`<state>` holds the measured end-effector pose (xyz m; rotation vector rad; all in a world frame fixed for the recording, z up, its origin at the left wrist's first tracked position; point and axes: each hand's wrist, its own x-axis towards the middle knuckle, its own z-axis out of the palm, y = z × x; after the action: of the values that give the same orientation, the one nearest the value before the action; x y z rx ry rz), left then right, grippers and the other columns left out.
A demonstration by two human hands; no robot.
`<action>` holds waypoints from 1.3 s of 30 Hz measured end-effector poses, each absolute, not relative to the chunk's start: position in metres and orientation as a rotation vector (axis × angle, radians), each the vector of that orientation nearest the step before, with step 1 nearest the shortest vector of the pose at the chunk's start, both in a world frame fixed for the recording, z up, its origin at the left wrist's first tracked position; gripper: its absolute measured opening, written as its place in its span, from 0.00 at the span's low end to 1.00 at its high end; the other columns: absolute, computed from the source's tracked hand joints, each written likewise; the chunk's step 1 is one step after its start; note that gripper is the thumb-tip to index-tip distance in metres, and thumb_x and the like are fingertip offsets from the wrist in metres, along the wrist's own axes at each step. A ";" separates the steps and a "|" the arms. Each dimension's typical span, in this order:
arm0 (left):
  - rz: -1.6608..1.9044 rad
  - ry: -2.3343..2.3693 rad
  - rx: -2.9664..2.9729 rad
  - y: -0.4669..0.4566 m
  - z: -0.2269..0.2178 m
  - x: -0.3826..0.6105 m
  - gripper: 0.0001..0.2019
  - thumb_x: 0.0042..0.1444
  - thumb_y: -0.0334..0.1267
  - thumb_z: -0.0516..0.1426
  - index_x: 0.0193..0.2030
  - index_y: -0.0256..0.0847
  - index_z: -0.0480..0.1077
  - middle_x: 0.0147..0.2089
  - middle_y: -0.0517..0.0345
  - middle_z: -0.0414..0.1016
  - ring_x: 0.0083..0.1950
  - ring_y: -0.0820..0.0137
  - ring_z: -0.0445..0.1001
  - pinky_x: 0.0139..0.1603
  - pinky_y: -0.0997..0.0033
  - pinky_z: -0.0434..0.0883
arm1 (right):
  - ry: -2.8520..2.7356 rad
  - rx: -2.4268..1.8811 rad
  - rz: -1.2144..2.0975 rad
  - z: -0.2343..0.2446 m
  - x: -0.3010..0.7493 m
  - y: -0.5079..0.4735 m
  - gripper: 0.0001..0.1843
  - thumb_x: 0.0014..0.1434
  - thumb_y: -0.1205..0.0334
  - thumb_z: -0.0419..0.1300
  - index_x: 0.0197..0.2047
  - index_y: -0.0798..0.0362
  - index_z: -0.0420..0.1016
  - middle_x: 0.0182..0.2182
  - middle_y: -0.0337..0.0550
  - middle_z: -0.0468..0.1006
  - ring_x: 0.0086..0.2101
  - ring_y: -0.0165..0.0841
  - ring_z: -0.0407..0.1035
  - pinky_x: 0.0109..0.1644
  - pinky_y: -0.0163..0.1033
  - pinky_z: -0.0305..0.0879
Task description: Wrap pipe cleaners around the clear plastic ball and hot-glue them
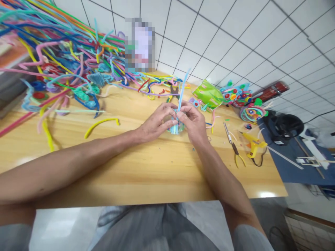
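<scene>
Over the wooden table [146, 170], a light-blue pipe cleaner [184, 88] is being pinched nearly upright by the right hand [194, 120], while a fuzzy blue piece [174, 129] is being gripped by the left hand [159, 120]. Joining is apparently being done; steady pinching is seemingly being required next.

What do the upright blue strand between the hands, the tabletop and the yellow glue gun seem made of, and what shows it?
Blue strand: probably matte chenille over wire; its free end stands up, though blur hides fibres.
Tabletop: wood or wood-look laminate, glossy; streaked grain and bright reflections.
Glue gun: probably plastic, evenly yellow; finish too small to judge.
</scene>
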<state>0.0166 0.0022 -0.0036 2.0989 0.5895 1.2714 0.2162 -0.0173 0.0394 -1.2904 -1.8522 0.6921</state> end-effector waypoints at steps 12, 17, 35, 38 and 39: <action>1.358 0.632 2.131 0.001 -0.035 0.027 0.57 0.52 0.60 0.76 0.80 0.47 0.52 0.79 0.34 0.58 0.84 0.40 0.56 0.82 0.31 0.62 | -1.300 -1.101 0.923 0.021 0.211 -0.013 0.20 0.58 0.38 0.75 0.37 0.44 0.78 0.52 0.40 0.85 0.49 0.36 0.78 0.50 0.41 0.78; 1.289 0.666 2.225 0.003 -0.043 0.031 0.55 0.58 0.59 0.72 0.82 0.47 0.47 0.80 0.33 0.57 0.85 0.40 0.54 0.82 0.29 0.62 | -1.229 -1.047 0.961 0.020 0.208 -0.012 0.20 0.57 0.40 0.77 0.36 0.44 0.79 0.49 0.38 0.85 0.42 0.33 0.77 0.43 0.39 0.76; 1.230 0.632 2.195 -0.001 -0.032 0.025 0.42 0.68 0.52 0.64 0.81 0.47 0.50 0.80 0.34 0.56 0.84 0.43 0.54 0.82 0.30 0.61 | -1.150 -1.066 0.954 0.014 0.202 -0.016 0.19 0.57 0.42 0.76 0.39 0.44 0.80 0.45 0.38 0.85 0.38 0.32 0.76 0.42 0.37 0.77; 1.235 0.617 2.207 -0.001 -0.030 0.023 0.41 0.69 0.52 0.63 0.81 0.47 0.50 0.79 0.35 0.57 0.84 0.45 0.55 0.82 0.32 0.62 | -1.159 -1.058 0.981 0.015 0.202 -0.016 0.18 0.58 0.42 0.75 0.40 0.45 0.79 0.44 0.37 0.85 0.36 0.30 0.75 0.39 0.36 0.75; 1.240 0.612 2.210 0.000 -0.029 0.023 0.41 0.69 0.52 0.63 0.81 0.47 0.51 0.79 0.35 0.58 0.83 0.45 0.56 0.82 0.32 0.62 | -1.149 -1.050 0.988 0.015 0.202 -0.016 0.18 0.58 0.43 0.76 0.39 0.45 0.79 0.44 0.37 0.85 0.35 0.29 0.75 0.38 0.36 0.75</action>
<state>0.0227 -0.0003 -0.0293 2.2102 0.6121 1.2399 0.2021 -0.0163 0.0150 -1.0499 -1.1493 0.9878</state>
